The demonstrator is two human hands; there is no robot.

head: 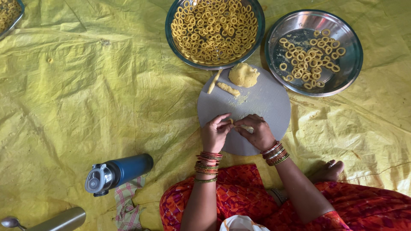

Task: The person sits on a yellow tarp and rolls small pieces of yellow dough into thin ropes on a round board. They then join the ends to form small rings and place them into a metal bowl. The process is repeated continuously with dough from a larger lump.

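Observation:
My left hand [215, 132] and my right hand [255, 131] meet over the near half of a round grey board [267, 102]. Between their fingertips they pinch a thin strip of yellow dough [239, 125]. At the board's far edge lies a lump of yellow dough [243, 75], with two short rolled dough sticks [227, 89] beside it on the left. Beyond the board stands a steel plate [256, 38] heaped with small dough rings. To its right, a second steel plate [352, 64] holds fewer rings.
A crinkled yellow sheet [94, 94] covers the floor. A blue bottle [119, 172] lies on its side on a checked cloth [126, 201] at near left. A steel vessel [60, 220] and spoon sit at the bottom left. Another plate corner [9, 17] shows top left.

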